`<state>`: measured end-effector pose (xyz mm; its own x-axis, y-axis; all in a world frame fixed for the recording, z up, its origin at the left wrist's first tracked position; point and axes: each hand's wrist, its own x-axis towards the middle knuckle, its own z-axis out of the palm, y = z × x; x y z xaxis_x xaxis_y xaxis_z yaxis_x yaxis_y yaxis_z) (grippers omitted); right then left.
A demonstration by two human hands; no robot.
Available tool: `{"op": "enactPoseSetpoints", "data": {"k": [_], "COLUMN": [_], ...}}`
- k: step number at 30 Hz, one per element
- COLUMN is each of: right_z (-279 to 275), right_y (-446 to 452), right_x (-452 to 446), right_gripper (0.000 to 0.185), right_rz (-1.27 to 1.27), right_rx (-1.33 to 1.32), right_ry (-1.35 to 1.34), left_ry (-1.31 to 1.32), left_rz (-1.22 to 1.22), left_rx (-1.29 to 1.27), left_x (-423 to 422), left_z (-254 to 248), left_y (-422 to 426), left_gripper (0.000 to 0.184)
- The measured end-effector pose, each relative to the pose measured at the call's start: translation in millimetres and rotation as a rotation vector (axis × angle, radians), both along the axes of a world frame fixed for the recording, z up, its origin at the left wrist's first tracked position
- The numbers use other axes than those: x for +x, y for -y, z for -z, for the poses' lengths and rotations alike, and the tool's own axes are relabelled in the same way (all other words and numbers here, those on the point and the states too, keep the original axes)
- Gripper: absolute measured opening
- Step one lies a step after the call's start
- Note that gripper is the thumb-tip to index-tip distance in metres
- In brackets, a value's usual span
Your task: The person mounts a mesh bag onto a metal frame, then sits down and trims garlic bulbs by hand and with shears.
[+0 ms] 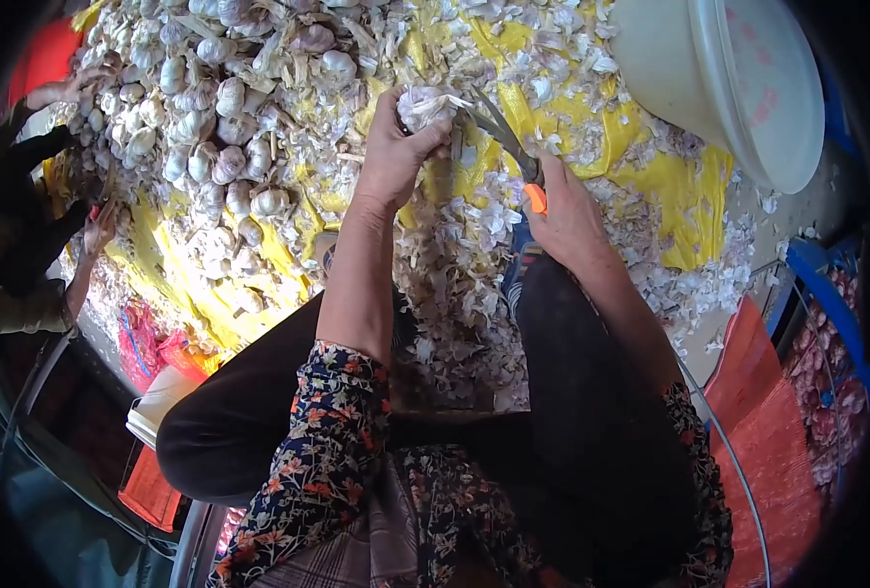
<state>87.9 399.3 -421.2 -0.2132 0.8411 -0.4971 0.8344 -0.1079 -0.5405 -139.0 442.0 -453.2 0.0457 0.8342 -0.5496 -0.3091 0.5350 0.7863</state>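
My left hand is closed round a garlic bulb, whose pale stem end points to the right. In my right hand is a pair of scissors with orange on the handles. The blades are apart and their tips reach close to the bulb's stem; whether they touch it I cannot tell. Beneath both hands lie loose papery garlic skins and cut stalks. To the left of my left hand is a large heap of garlic bulbs.
Yellow sheeting lies under the skins. A large whitish tub leans at the upper right. Red woven sacking and a blue-edged container are at right. Another person's hands are by the heap at left, above a white bucket.
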Motion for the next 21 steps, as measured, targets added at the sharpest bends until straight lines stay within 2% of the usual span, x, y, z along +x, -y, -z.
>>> {"op": "enactPoseSetpoints", "data": {"k": [2, 4, 7, 9, 11, 13, 16, 18, 19, 20, 21], "right_z": [-0.5, -3.6, -1.1, -3.7, -5.0, -4.5, 2.6, 1.1, 1.3, 5.4, 11.7], "right_y": [-0.7, -4.9, -5.7, -7.5, -8.8, -10.5, -10.3, -21.1, -29.0, -35.2, -43.6], "right_x": [-1.0, -3.0, -1.3, -0.2, -2.2, -7.7, -7.6, -3.6, -1.2, 4.2, 12.5], "right_gripper": [0.054, 0.062, 0.062, 0.060, 0.059, 0.052, 0.046, 0.047, 0.047, 0.047, 0.048], "right_rz": [-0.023, -0.166, -0.113, -0.141, -0.169, -0.159, -0.215, -0.116, -0.019, -0.019, 0.037], "right_rx": [0.085, 0.162, 0.134, 0.162, 0.185, 0.055, 0.107, 0.022, -0.060, -0.064, 0.082], "right_ry": [-0.049, 0.053, -0.029, -0.029, -0.029, 0.068, 0.123, 0.124, 0.123, 0.125, 0.175], "left_ry": [0.067, 0.074, 0.026, -0.196, -0.241, -0.288, -0.174, 0.206, 0.206, 0.434, 0.661], "left_rz": [-0.008, -0.032, -0.018, 0.088, 0.124, 0.165, 0.061, -0.082, -0.085, -0.093, -0.101], "left_rx": [0.018, 0.013, 0.022, 0.074, 0.074, 0.074, -0.018, -0.090, -0.091, -0.001, 0.092], "left_x": [8.6, 16.3, 17.3, 20.5, 21.6, 22.1, 20.2, 15.1, 12.8, 11.3, 10.8], "left_z": [-2.9, -7.2, -12.5, -15.3, -19.2, -19.5, -12.5, -1.4, 5.3, 11.5, 14.6], "left_y": [3.5, 3.4, 3.1, -0.1, -1.8, -1.2, 1.5, 4.5, 6.5, 9.7, 11.6], "left_gripper": [0.049, 0.050, 0.056, 0.054, 0.053, 0.053, 0.054, 0.055, 0.055, 0.054, 0.052]}}
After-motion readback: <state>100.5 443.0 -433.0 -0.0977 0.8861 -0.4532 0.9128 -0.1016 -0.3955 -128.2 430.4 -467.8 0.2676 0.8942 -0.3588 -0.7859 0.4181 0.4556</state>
